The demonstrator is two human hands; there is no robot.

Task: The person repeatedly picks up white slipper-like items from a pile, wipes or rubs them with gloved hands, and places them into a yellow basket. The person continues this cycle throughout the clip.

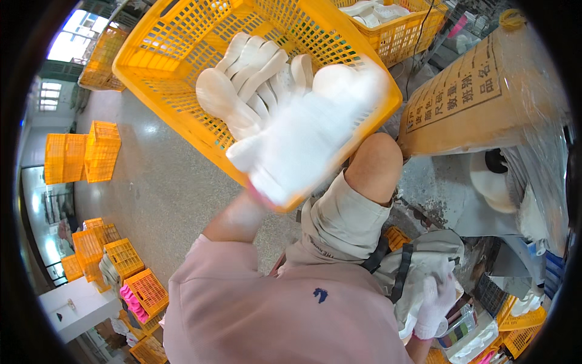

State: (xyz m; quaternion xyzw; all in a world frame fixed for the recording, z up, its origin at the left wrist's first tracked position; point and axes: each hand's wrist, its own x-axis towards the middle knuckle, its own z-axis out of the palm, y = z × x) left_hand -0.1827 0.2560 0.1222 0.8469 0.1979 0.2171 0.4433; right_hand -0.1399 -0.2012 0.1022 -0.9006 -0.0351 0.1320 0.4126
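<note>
My left hand, in a white knit glove, reaches over the near side of a yellow plastic crate. Motion smears its fingers, so its grip and anything in it cannot be made out. Under and beyond it, several white shoe soles lie piled in the crate, and a rounded white piece shows by the blurred fingertips. Low on the right, my right hand, also gloved in white, rests against a grey-beige cloth bag. Its fingers look stretched and apart, with nothing visible in them.
Another yellow crate with white pieces stands behind. A large cardboard box, partly wrapped in clear film, is close on the right. Stacked yellow crates line the left, one holding pink pieces. Grey floor lies between.
</note>
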